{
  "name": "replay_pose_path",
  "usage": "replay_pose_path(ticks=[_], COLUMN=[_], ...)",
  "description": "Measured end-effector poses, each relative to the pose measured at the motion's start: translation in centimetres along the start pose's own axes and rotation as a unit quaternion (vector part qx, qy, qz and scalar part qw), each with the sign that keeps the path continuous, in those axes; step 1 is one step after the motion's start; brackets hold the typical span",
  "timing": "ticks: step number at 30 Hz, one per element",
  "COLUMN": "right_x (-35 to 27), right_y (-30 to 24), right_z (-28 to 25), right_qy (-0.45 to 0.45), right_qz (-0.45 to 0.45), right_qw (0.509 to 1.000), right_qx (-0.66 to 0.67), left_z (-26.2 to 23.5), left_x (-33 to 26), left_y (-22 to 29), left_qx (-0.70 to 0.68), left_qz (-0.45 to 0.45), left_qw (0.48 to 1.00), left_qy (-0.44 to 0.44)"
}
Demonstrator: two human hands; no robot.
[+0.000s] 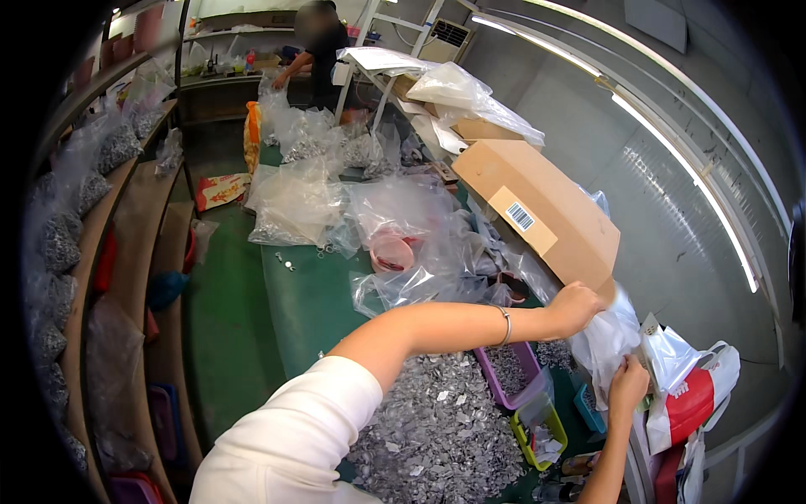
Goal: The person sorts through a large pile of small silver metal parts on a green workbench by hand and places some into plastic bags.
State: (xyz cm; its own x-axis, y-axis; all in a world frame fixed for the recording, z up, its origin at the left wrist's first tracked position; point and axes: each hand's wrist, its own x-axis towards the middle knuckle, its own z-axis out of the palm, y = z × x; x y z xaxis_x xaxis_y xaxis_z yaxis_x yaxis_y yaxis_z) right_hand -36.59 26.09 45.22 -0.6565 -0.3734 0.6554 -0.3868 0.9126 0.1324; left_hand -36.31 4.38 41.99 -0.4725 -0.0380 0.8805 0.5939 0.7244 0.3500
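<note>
My left hand [578, 308] reaches across the bench to the right, its fingers closed at the top of a translucent plastic bag [606, 340], right beside the lower corner of a long cardboard box [537, 210]. Lower down, my right hand [628, 384] pinches the same bag at its right side. The bag hangs crumpled between the two hands, and its contents cannot be made out. Below my left forearm spreads a large heap of small grey metal pieces [437, 428]. A purple bin [531, 363] of small parts stands under my left wrist.
A yellow-green basket [557, 426] and a blue bin [591, 410] sit near my right forearm. Plastic bags [298, 202] and a pink cup [391, 252] lie along the green bench [306, 311]. Shelves [126, 235] with filled bags line the left. A person [323, 55] stands at the far end.
</note>
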Motion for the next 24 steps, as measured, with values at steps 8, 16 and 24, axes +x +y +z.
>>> replay_pose_path(ticks=[8, 16, 24], right_x=[1.9, 2.0, 0.7], right_y=[6.3, 5.1, 4.5], right_z=[0.6, 0.0, -1.9], right_qy=[-0.114, -0.112, -0.115], right_qz=[0.181, 0.286, 0.107], right_qw=[0.9, 0.788, 0.936], right_qx=[0.38, 0.534, 0.316], left_z=[-0.3, -1.2, 0.4], left_x=[-0.1, 2.6, 3.8], left_y=[0.5, -1.6, -1.1], left_qx=[-0.054, -0.247, -0.346], left_qz=[0.064, -0.173, -0.166], left_qw=[0.996, 0.953, 0.916], left_qy=[-0.032, 0.033, 0.116])
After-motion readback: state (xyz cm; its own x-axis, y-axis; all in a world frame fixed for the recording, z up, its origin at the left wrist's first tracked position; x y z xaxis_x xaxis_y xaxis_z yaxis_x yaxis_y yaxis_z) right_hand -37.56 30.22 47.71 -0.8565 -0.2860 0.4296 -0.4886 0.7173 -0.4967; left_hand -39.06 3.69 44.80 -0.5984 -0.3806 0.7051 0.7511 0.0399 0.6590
